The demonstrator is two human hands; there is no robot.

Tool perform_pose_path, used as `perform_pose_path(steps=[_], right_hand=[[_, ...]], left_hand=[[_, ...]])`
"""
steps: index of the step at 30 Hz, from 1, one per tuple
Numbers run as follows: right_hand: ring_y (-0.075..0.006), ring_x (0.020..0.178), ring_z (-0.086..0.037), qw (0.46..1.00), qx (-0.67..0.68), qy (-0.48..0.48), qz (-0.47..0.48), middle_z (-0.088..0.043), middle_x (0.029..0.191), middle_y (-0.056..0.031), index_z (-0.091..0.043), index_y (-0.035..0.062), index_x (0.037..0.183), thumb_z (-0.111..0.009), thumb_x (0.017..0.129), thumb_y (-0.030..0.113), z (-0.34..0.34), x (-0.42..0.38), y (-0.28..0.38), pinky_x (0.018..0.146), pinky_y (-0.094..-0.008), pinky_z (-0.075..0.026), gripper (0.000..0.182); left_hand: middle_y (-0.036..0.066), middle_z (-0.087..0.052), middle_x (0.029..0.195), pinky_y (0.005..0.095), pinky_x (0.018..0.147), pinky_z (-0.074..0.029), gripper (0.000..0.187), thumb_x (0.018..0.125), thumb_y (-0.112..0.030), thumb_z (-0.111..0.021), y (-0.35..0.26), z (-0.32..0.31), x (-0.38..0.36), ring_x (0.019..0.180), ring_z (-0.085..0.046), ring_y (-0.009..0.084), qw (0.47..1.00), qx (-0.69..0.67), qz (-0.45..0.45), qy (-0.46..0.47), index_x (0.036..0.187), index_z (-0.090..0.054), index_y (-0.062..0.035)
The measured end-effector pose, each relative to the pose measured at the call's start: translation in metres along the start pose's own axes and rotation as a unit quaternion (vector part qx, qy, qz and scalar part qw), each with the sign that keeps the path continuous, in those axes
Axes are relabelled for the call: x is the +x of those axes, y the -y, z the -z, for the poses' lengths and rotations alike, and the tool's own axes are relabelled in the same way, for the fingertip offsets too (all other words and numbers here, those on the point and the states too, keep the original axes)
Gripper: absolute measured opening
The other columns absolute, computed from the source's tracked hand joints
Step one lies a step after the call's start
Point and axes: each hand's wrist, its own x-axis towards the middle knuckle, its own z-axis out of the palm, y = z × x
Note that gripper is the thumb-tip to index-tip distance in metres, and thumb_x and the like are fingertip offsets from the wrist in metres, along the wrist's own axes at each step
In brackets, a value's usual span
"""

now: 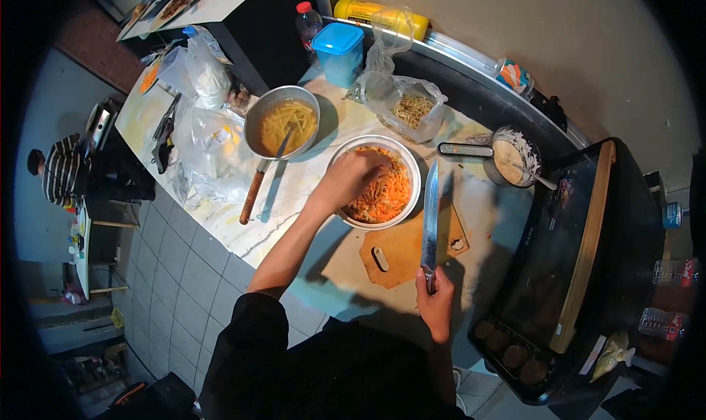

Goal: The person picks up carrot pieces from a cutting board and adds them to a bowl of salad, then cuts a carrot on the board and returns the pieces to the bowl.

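My left hand [353, 177] reaches over a white bowl [337, 155] of shredded carrot mix [382, 196]. Its fingers curl together at the shreds, and whatever is between them is hidden. A large kitchen knife [431, 221] points away from me, its handle wrapped by my right hand [436, 295]. Under the blade lies an orange-brown cutting board [397, 255], partly beneath the bowl. Left of the bowl stands a metal pan [252, 130] of pale strips in liquid [283, 126], and a wooden-handled utensil [255, 192] leans out of it.
Behind the bowl are a bag of noodle-like food [415, 111], a blue-lidded container [338, 41] and a bottle [309, 23]. A small pot [507, 155] with a spoon sits right, beside a black oven [559, 229]. Plastic bags [209, 148] crowd the left; another person [62, 170] is beyond.
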Motion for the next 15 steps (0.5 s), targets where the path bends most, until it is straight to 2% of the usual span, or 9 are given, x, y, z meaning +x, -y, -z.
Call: perform_pose_path(steps=[2,3,4,6,10,12,15], right_hand=[[-0.0096,0.049,-0.033,1.000,0.006,0.000,0.008,-0.036,0.052,-0.0053,-0.050,0.0003,0.075,-0.064,0.091,0.020,0.000,0.001,0.001,0.045,-0.0321,-0.029,0.029],[-0.0096,0.049,-0.033,1.000,0.010,-0.001,0.018,-0.036,0.052,-0.0054,-0.050,0.0003,0.076,-0.064,0.091,0.020,0.000,0.002,0.001,0.045,-0.0322,-0.029,0.029],[-0.0096,0.049,-0.033,1.000,0.012,-0.001,0.019,-0.036,0.052,-0.0054,-0.050,0.0003,0.076,-0.064,0.091,0.020,0.000,0.002,0.002,0.045,-0.0322,-0.029,0.029],[-0.0022,0.054,-0.034,0.999,0.000,0.012,0.040,-0.039,0.059,0.0022,-0.051,0.0002,0.079,-0.062,0.093,0.011,0.002,0.002,0.002,0.046,-0.0258,-0.025,0.021],[-0.0023,0.055,-0.034,0.999,0.005,0.019,0.027,-0.039,0.059,0.0023,-0.052,0.0000,0.080,-0.062,0.093,0.011,0.001,0.001,-0.004,0.046,-0.0260,-0.025,0.020],[-0.0097,0.049,-0.033,1.000,0.008,0.006,0.020,-0.037,0.051,-0.0070,-0.050,-0.0001,0.076,-0.065,0.091,0.018,0.000,0.003,-0.004,0.045,-0.0325,-0.029,0.027],[-0.0095,0.049,-0.032,1.000,0.005,0.003,0.019,-0.036,0.052,-0.0069,-0.050,-0.0001,0.075,-0.065,0.091,0.018,0.000,0.003,-0.001,0.045,-0.0324,-0.028,0.028]], left_hand=[[0.015,-0.069,0.098,0.0393,0.075,-0.053,0.022,0.084,-0.004,-0.062,-0.014,0.022,0.004,0.089,-0.064,0.0336,0.997,-0.047,0.058,-0.007,0.105,-0.069,-0.0042],[0.016,-0.068,0.102,0.0380,0.075,-0.053,0.027,0.083,-0.003,-0.064,-0.012,0.025,0.003,0.090,-0.065,0.0332,0.995,-0.067,0.074,-0.001,0.110,-0.067,-0.0022],[0.016,-0.068,0.102,0.0380,0.075,-0.053,0.027,0.083,-0.003,-0.064,-0.009,0.029,0.003,0.090,-0.065,0.0332,0.995,-0.065,0.074,-0.002,0.110,-0.067,-0.0022],[0.016,-0.067,0.108,0.0381,0.075,-0.054,0.032,0.079,0.000,-0.067,-0.005,0.035,0.002,0.092,-0.065,0.0331,0.994,-0.104,0.027,-0.013,0.111,-0.066,-0.0009],[0.017,-0.065,0.112,0.0410,0.085,-0.051,0.041,0.071,0.006,-0.070,-0.008,0.039,0.002,0.098,-0.062,0.0371,0.993,-0.102,0.057,0.000,0.111,-0.065,-0.0008],[0.016,-0.064,0.114,0.0406,0.085,-0.052,0.040,0.074,0.000,-0.070,-0.001,0.032,-0.001,0.098,-0.063,0.0351,0.999,-0.035,0.012,0.027,0.114,-0.064,-0.0007],[0.017,-0.064,0.115,0.0410,0.088,-0.050,0.041,0.073,-0.002,-0.072,0.004,0.021,-0.005,0.101,-0.061,0.0357,0.998,-0.026,0.050,0.027,0.113,-0.064,-0.0010]])
